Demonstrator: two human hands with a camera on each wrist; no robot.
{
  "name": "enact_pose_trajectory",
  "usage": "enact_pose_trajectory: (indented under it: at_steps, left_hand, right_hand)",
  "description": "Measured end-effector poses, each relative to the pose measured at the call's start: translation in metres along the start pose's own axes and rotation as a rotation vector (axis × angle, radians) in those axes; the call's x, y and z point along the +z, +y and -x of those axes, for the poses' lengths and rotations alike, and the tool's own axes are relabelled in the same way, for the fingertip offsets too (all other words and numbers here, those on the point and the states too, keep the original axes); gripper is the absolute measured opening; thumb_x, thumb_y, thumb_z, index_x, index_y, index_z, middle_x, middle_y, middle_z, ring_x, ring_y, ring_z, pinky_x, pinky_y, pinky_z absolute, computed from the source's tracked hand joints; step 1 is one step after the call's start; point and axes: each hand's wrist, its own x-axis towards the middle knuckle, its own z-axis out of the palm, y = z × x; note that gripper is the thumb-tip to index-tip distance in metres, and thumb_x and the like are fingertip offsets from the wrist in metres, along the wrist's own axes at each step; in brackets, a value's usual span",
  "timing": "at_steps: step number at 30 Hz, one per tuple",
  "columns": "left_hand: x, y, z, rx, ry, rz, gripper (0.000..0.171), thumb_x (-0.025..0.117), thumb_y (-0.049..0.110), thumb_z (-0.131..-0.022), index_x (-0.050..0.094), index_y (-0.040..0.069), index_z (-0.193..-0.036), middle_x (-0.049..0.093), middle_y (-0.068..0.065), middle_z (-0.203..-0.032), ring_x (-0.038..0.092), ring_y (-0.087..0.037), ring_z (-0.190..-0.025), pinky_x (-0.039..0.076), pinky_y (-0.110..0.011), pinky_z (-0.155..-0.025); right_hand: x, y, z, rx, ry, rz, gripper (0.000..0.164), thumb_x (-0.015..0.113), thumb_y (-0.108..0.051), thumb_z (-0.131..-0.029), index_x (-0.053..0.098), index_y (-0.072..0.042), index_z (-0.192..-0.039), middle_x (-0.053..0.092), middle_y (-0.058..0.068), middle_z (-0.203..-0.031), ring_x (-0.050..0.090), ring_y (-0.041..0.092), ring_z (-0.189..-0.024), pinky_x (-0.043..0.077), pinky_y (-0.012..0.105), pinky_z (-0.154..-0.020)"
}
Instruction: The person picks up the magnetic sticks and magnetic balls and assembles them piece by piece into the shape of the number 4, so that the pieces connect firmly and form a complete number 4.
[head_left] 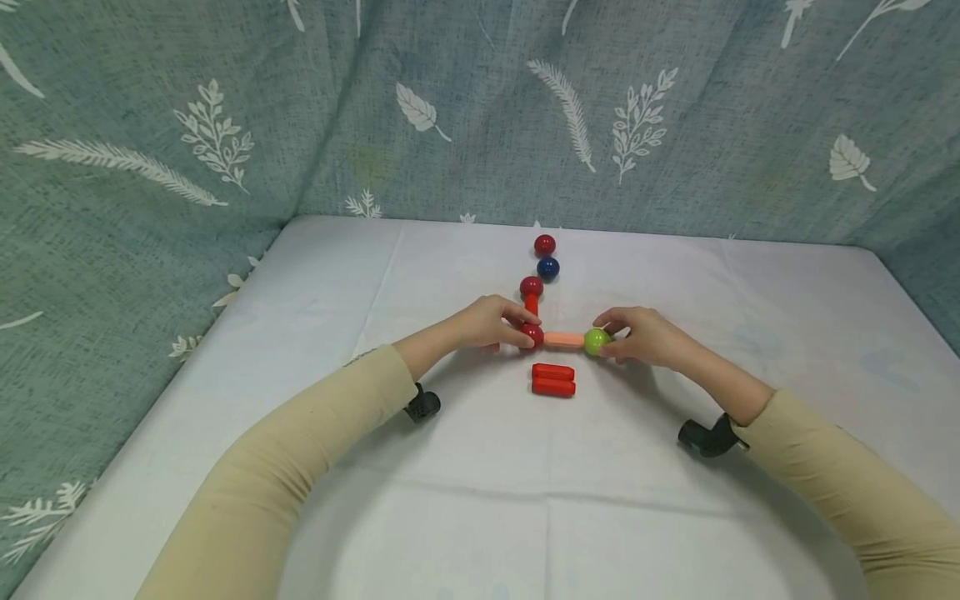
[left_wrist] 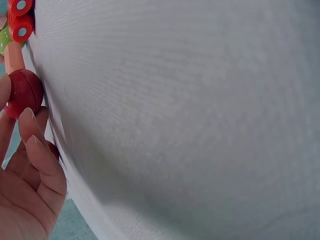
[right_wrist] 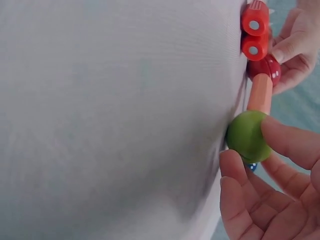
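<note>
My left hand [head_left: 487, 322] pinches a red ball [head_left: 534, 335] between thumb and fingers. From that ball a light orange rod [head_left: 564, 340] runs right to a green ball [head_left: 596, 342], which the thumb and fingers of my right hand [head_left: 647, 337] pinch. A red rod [head_left: 531, 307] stretches back from the held red ball to a second red ball [head_left: 531, 287]. In the left wrist view the held red ball [left_wrist: 25, 93] meets the orange rod's end. The right wrist view shows the green ball [right_wrist: 248, 136] against the rod's other end. A small reddish piece peeks out under my left hand.
Two red rods [head_left: 553, 380] lie side by side in front of the joined pieces; pale discs show on their ends. Behind stand a blue ball [head_left: 548, 268] and another red ball [head_left: 544, 245]. A white cloth [head_left: 480, 517] covers the table, with a leaf-patterned curtain [head_left: 480, 108] behind.
</note>
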Motion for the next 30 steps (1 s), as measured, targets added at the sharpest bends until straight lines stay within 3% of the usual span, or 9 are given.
enact_pose_trajectory:
  at_steps: [8, 12, 18, 30]
  left_hand:
    - [-0.001, 0.001, 0.0, -0.014, -0.003, 0.008, 0.041, 0.07, 0.024, -0.081, 0.061, 0.023, -0.121, 0.06, -0.001, -0.108, 0.049, -0.015, -0.065, 0.042, -0.021, -0.053]
    - [-0.002, 0.001, 0.0, -0.015, -0.002, 0.006, 0.04, 0.07, 0.024, -0.081, 0.061, 0.023, -0.121, 0.06, -0.001, -0.108, 0.048, -0.015, -0.061, 0.042, -0.021, -0.052]
    - [-0.002, 0.001, 0.001, -0.004, -0.003, 0.002, 0.04, 0.069, 0.023, -0.081, 0.061, 0.022, -0.12, 0.06, -0.001, -0.107, 0.047, -0.015, -0.06, 0.042, -0.02, -0.052]
    - [-0.001, 0.002, 0.001, 0.005, -0.006, 0.011, 0.04, 0.07, 0.024, -0.081, 0.062, 0.022, -0.12, 0.061, -0.001, -0.106, 0.046, -0.015, -0.057, 0.041, -0.02, -0.051]
  right_hand:
    - [-0.009, -0.003, 0.011, -0.041, 0.063, 0.022, 0.041, 0.064, -0.013, -0.085, 0.053, -0.002, -0.123, 0.057, 0.018, -0.116, 0.056, 0.026, -0.09, 0.051, 0.032, -0.073]
    - [-0.01, -0.007, 0.019, -0.061, 0.062, -0.007, 0.039, 0.063, -0.01, -0.085, 0.054, -0.003, -0.122, 0.058, 0.017, -0.113, 0.055, 0.025, -0.086, 0.051, 0.03, -0.07]
    - [0.003, -0.019, 0.029, -0.133, 0.027, -0.01, 0.033, 0.064, -0.011, -0.084, 0.058, -0.004, -0.116, 0.061, 0.013, -0.107, 0.055, 0.02, -0.079, 0.05, 0.028, -0.068]
    - [0.031, -0.035, 0.022, -0.231, -0.024, 0.094, 0.03, 0.063, -0.009, -0.084, 0.062, -0.004, -0.114, 0.064, 0.01, -0.107, 0.054, 0.023, -0.091, 0.049, 0.032, -0.076]
